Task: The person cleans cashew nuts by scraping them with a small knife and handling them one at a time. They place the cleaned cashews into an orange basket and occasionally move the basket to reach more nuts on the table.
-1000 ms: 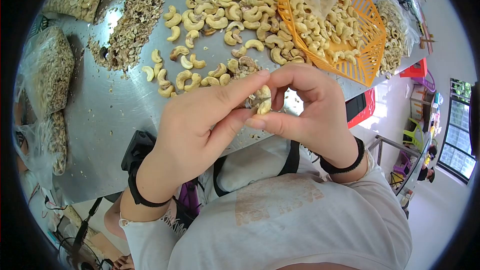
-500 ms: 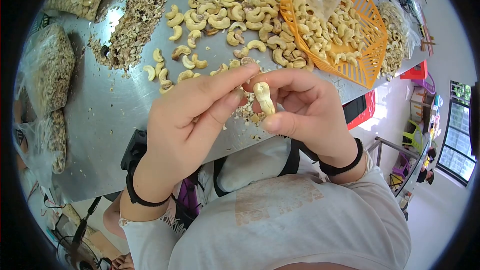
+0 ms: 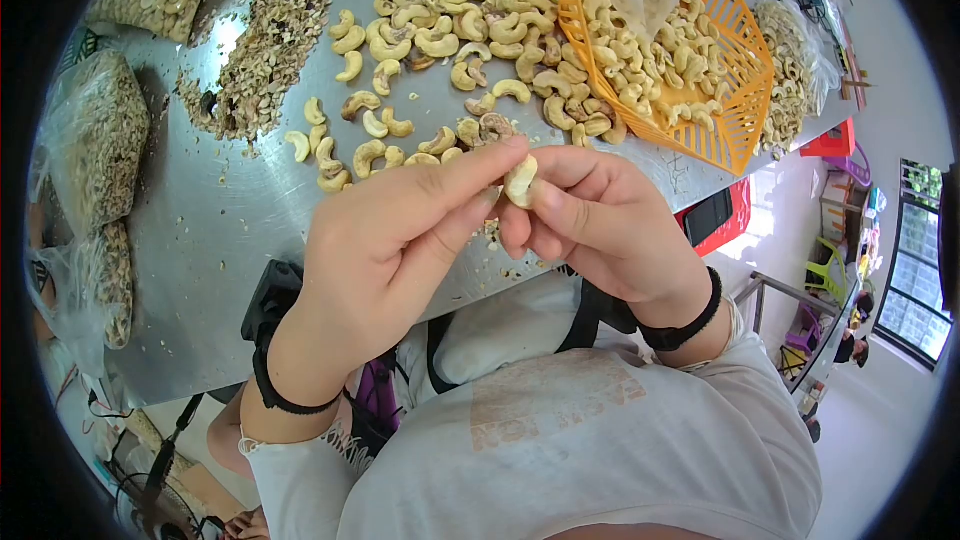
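Near the yellow basket (image 3: 742, 145), the cashew (image 3: 521, 183) has turned. The right hand (image 3: 625, 230) pinches it; the left hand (image 3: 372, 230) is nearly closed, its hold unclear.

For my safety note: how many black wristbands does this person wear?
2. One black wristband is around the wrist of the left hand, another wristband around the wrist of the right hand. More could be hidden.

to the right of our right hand (image 3: 600, 210) we see a dark phone (image 3: 708, 217) on a red surface (image 3: 738, 202); farther right of that hand, we see a green chair (image 3: 826, 262), a purple chair (image 3: 804, 326) and a window (image 3: 912, 255).
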`<state>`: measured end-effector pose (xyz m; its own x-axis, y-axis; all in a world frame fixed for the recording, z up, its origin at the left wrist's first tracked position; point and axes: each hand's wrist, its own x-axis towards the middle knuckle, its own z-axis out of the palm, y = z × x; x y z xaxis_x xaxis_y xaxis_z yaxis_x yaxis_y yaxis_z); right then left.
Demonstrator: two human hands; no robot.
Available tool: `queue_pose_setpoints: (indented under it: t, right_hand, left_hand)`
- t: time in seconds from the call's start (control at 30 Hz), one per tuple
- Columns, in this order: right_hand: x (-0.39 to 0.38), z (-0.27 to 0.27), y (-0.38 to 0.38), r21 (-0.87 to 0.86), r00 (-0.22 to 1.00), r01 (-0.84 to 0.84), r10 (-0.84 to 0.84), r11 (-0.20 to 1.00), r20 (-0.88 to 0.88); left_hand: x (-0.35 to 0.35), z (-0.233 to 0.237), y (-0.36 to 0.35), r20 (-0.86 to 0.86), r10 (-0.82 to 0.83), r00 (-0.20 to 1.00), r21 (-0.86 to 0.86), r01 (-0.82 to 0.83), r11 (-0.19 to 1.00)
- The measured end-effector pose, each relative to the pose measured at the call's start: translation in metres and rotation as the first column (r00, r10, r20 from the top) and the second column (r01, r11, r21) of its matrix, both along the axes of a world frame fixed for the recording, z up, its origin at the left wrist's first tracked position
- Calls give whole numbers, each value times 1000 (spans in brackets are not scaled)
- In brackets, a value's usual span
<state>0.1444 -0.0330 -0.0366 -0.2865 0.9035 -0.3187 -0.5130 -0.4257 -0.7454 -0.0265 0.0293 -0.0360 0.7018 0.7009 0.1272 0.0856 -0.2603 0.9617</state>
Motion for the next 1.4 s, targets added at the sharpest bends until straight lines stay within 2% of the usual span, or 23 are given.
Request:
queue_pose_setpoints:
  t: [0.23,0.3,0.37,0.43,0.5,0.57,0.63,0.67,0.73,0.77,0.83,0.87,0.93,0.97,1.03,1.07,1.1,1.17,1.2,1.27,1.3,1.37,1.4]
  right_hand:
    - [-3,-5,1,-27,973,31,-37,999,-227]
    - [-3,-5,1,-30,972,35,-41,999,-229]
    - [-3,-6,0,-32,972,39,-46,999,-232]
    - [-2,-8,0,-12,979,29,-31,1000,-201]
    - [-3,-7,0,-14,983,37,-39,999,-177]
    - [-2,-4,1,-15,987,45,-47,999,-152]
    - [0,4,1,-5,995,82,-81,997,49]
    - [2,8,2,-5,995,83,-83,997,50]
    - [8,14,3,120,895,303,-325,945,305]
    - [16,15,4,120,894,305,-328,945,307]
    - [40,16,7,348,750,493,-593,797,294]
    - [50,18,9,350,746,494,-595,796,299]
    - [66,26,14,530,531,587,-785,612,317]
    - [69,29,16,531,530,588,-786,611,318]
    - [73,32,21,732,248,460,-864,503,438]
    - [75,32,20,770,164,423,-876,477,453]
    - [74,31,20,770,164,422,-876,477,453]
    - [65,29,18,755,280,409,-858,513,431]
    - [56,28,15,754,280,409,-857,513,432]
    - [32,26,3,523,498,411,-665,746,557]
    - [22,22,1,500,454,320,-594,805,665]
    - [11,0,-4,425,465,186,-460,886,756]
    - [7,-5,-4,452,366,109,-458,886,810]
  left_hand:
    - [-2,1,1,-5,19,1000,-74,-20,997]
    - [-1,-1,2,23,-2,1000,-4,2,1000]
    - [0,0,1,9,-6,1000,-50,7,999]
    - [0,0,1,-5,-12,1000,-97,11,995]
    - [-1,-1,2,-50,-26,998,40,28,999]
    - [-1,0,1,-57,2,998,6,-2,1000]
    - [-1,0,0,-64,29,998,-30,-31,999]
    - [-1,0,-1,-49,66,997,-42,-68,997]
    - [-1,0,-2,-31,101,994,-55,-103,993]
    - [-1,0,-2,-4,130,992,-67,-130,989]
    - [-2,0,-1,26,155,988,-81,-152,985]
    - [-3,1,-1,27,157,987,-77,-155,985]
    - [-2,0,-1,31,158,987,-74,-155,985]
    - [-2,0,-1,32,161,986,-64,-158,985]
    - [-4,1,0,31,166,986,-50,-165,985]
    - [-4,3,0,30,174,984,-93,-171,981]
    - [-4,4,0,28,181,983,-137,-176,975]
    - [-2,3,-1,31,183,983,-136,-177,975]
    - [-2,3,-1,34,189,981,-134,-183,974]
    - [-2,2,-1,28,194,981,-139,-188,972]
    - [-2,2,-1,23,199,980,-143,-194,971]
    - [-2,3,0,26,190,981,-141,-185,973]
    - [-3,2,0,27,184,983,-138,-179,974]
